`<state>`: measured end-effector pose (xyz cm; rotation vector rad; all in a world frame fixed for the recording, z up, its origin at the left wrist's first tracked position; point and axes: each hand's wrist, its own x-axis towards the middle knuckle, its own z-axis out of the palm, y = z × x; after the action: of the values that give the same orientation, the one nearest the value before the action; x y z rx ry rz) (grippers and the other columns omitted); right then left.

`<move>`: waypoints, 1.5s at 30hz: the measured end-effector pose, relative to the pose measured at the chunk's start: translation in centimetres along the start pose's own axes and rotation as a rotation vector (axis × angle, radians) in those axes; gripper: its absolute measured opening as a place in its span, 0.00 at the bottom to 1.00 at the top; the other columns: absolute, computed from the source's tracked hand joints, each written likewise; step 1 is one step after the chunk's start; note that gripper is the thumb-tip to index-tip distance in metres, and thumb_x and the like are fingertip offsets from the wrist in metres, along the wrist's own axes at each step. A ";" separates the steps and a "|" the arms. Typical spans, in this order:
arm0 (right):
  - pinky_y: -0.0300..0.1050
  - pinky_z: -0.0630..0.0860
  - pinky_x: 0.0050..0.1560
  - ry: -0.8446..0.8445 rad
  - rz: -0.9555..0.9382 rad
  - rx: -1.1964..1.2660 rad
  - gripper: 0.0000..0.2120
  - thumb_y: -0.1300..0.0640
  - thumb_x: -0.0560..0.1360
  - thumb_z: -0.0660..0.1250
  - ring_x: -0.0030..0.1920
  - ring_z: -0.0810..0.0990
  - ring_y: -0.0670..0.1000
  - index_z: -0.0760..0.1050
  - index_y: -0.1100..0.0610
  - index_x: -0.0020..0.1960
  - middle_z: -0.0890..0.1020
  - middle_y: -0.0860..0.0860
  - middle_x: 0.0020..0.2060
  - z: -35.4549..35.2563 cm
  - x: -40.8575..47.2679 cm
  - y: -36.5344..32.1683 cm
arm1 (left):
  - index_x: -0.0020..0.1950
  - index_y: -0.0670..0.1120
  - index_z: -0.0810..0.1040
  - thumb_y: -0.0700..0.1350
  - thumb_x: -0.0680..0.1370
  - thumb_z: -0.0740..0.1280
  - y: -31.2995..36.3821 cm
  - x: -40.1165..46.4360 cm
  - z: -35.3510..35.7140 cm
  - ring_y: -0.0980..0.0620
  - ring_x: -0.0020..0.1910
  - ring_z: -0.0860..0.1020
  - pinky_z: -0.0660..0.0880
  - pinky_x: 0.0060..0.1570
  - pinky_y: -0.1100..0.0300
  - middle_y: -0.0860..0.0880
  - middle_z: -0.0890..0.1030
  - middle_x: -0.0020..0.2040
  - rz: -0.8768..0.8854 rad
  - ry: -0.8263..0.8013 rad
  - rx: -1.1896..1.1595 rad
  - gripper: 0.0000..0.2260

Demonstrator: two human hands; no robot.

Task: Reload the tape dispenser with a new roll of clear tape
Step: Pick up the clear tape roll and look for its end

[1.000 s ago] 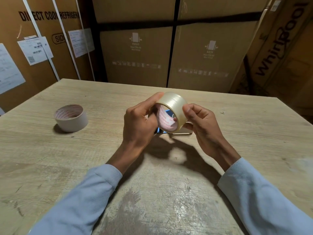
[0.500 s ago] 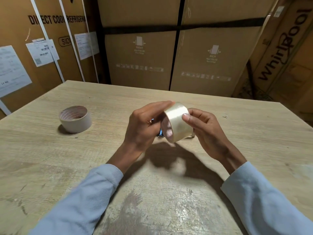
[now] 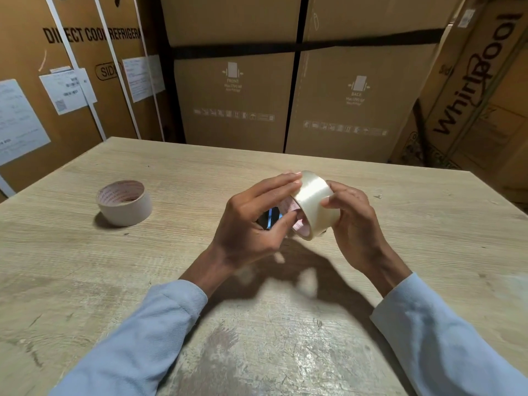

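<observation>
A new roll of clear tape [image 3: 314, 201] is held above the middle of the wooden table [image 3: 171, 281], tilted with its open core facing down-left. My left hand [image 3: 251, 224] grips it with fingers on the top edge and at the core. My right hand [image 3: 357, 221] holds its right side, thumb on the glossy outer face. A blue and black piece of the tape dispenser [image 3: 271, 218] shows between my left fingers, mostly hidden behind the hands. An empty cardboard tape core [image 3: 124, 205] lies flat on the table at the left.
Tall cardboard appliance boxes [image 3: 234, 81] stand close behind the table's far edge and along the left and right sides. The table's near surface is worn and scratched.
Both hands have lowered the roll slightly and turned it, so its outer face now shows more and its core faces down-left. The camera view has shifted a little.
</observation>
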<state>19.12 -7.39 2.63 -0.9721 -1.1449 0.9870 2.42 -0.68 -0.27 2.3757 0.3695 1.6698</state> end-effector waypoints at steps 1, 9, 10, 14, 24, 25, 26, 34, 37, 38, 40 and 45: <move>0.40 0.74 0.28 0.014 -0.003 -0.009 0.15 0.62 0.65 0.60 0.34 0.78 0.52 0.73 0.74 0.44 0.76 0.59 0.35 0.0 0.0 -0.1 | 0.60 0.34 0.80 0.35 0.71 0.77 0.1 0.0 0.0 0.47 0.64 0.80 0.78 0.61 0.51 0.40 0.81 0.63 -0.001 -0.005 -0.017 0.19; 0.45 0.63 0.31 0.145 -0.024 -0.084 0.21 0.55 0.61 0.66 0.37 0.68 0.57 0.66 0.74 0.39 0.69 0.60 0.36 0.0 0.1 0.4 | 0.60 0.34 0.81 0.44 0.71 0.79 0.6 -0.2 0.4 0.48 0.64 0.79 0.78 0.61 0.53 0.40 0.80 0.63 -0.032 -0.025 -0.048 0.22; 0.45 0.64 0.31 0.150 -0.021 -0.093 0.18 0.56 0.63 0.66 0.35 0.68 0.56 0.67 0.73 0.38 0.69 0.60 0.35 0.1 0.1 0.4 | 0.59 0.34 0.81 0.45 0.70 0.79 0.6 -0.2 0.4 0.48 0.63 0.80 0.79 0.60 0.53 0.40 0.81 0.62 -0.044 -0.013 -0.049 0.22; 0.39 0.67 0.27 0.134 -0.047 -0.123 0.17 0.55 0.75 0.69 0.29 0.71 0.50 0.72 0.67 0.35 0.72 0.55 0.29 0.5 0.1 0.3 | 0.59 0.36 0.81 0.45 0.71 0.79 0.5 0.1 0.4 0.49 0.61 0.81 0.79 0.58 0.51 0.43 0.82 0.60 -0.116 0.002 -0.069 0.21; 0.39 0.70 0.31 0.001 0.012 -0.178 0.13 0.53 0.76 0.61 0.34 0.74 0.48 0.82 0.54 0.38 0.77 0.48 0.33 0.2 0.3 0.4 | 0.60 0.39 0.76 0.40 0.73 0.69 0.6 0.2 0.6 0.51 0.58 0.81 0.78 0.57 0.59 0.46 0.81 0.59 -0.475 0.007 -0.309 0.16; 0.38 0.70 0.31 0.006 0.018 -0.179 0.13 0.53 0.75 0.61 0.34 0.74 0.48 0.81 0.54 0.38 0.77 0.48 0.33 0.2 0.3 0.5 | 0.60 0.40 0.76 0.41 0.73 0.69 0.6 0.2 0.6 0.50 0.57 0.81 0.79 0.56 0.58 0.46 0.81 0.58 -0.488 0.007 -0.317 0.16; 0.38 0.71 0.30 0.017 0.019 -0.184 0.12 0.53 0.74 0.61 0.33 0.74 0.48 0.81 0.55 0.37 0.77 0.49 0.32 0.2 0.3 0.6 | 0.59 0.40 0.76 0.41 0.73 0.69 0.6 0.2 0.6 0.50 0.57 0.81 0.79 0.55 0.58 0.46 0.81 0.58 -0.493 0.003 -0.317 0.15; 0.43 0.60 0.31 0.149 -0.146 -0.270 0.17 0.61 0.70 0.64 0.30 0.62 0.49 0.65 0.62 0.25 0.64 0.54 0.26 0.9 0.1 1.0 | 0.54 0.42 0.75 0.41 0.73 0.72 0.9 0.1 1.0 0.49 0.56 0.82 0.81 0.53 0.51 0.45 0.80 0.55 -0.454 -0.027 -0.285 0.12; 0.45 0.57 0.30 0.172 -0.175 -0.292 0.19 0.60 0.71 0.66 0.29 0.60 0.49 0.63 0.67 0.26 0.61 0.54 0.26 0.9 0.1 1.2 | 0.51 0.43 0.76 0.44 0.73 0.72 1.1 0.1 1.1 0.49 0.53 0.82 0.80 0.50 0.45 0.45 0.79 0.53 -0.431 -0.030 -0.256 0.11; 0.46 0.56 0.31 0.177 -0.175 -0.290 0.20 0.60 0.71 0.67 0.29 0.60 0.50 0.63 0.67 0.26 0.62 0.54 0.25 0.9 0.1 1.2 | 0.51 0.43 0.76 0.45 0.73 0.72 1.2 0.1 1.1 0.48 0.52 0.81 0.79 0.48 0.44 0.45 0.78 0.53 -0.426 -0.034 -0.253 0.11; 0.43 0.58 0.30 0.180 -0.171 -0.268 0.22 0.60 0.73 0.68 0.28 0.60 0.49 0.65 0.62 0.24 0.63 0.50 0.23 0.8 0.1 1.2 | 0.50 0.43 0.76 0.47 0.73 0.71 1.3 0.1 1.2 0.47 0.52 0.81 0.79 0.48 0.44 0.46 0.78 0.52 -0.423 -0.039 -0.240 0.11; 0.44 0.64 0.33 0.151 -0.142 -0.200 0.28 0.51 0.81 0.65 0.30 0.68 0.52 0.71 0.71 0.31 0.71 0.57 0.27 0.7 0.0 1.1 | 0.51 0.46 0.75 0.50 0.74 0.72 1.3 0.1 1.3 0.50 0.56 0.81 0.81 0.50 0.46 0.48 0.78 0.53 -0.439 -0.033 -0.218 0.12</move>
<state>18.28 -7.01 1.65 -1.0890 -1.1835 0.6826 3.75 -1.94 -0.23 1.9831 0.6158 1.3888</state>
